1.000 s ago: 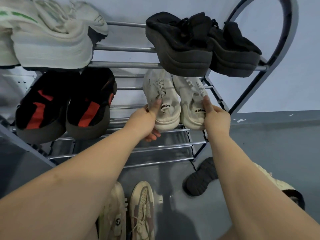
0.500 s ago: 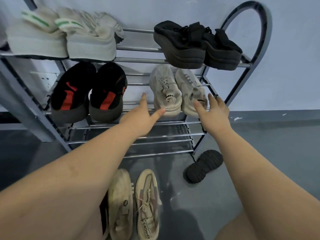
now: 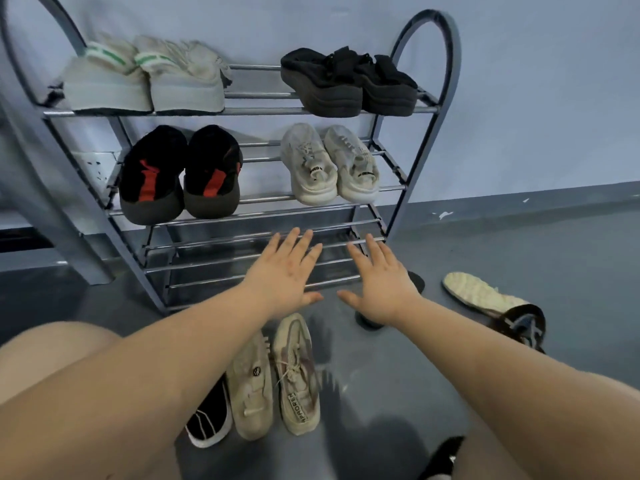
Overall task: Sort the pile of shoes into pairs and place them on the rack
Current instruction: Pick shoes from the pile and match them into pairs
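While both hands [image 3: 287,271] spread flat, tubular metal rack [image 3: 429,109], knit cream sneakers [image 3: 329,164]

Rack [image 3: 398,199]: grey metal, arched ends, rail shelves, against wall. Top shelf: white pair with green stripes [image 3: 142,81] at left, black chunky pair [image 3: 346,84] at right. Middle shelf: black-and-red pair [image 3: 180,174] at left, off-white pair [image 3: 329,164] at right, heels outward. On floor before rack: two beige shoes [image 3: 273,375] side by side, a black shoe with white lines [image 3: 209,420] just left of them. Right of rack: a black shoe [image 3: 415,280], mostly hidden, and a pale-soled shoe [image 3: 485,296] on its side.
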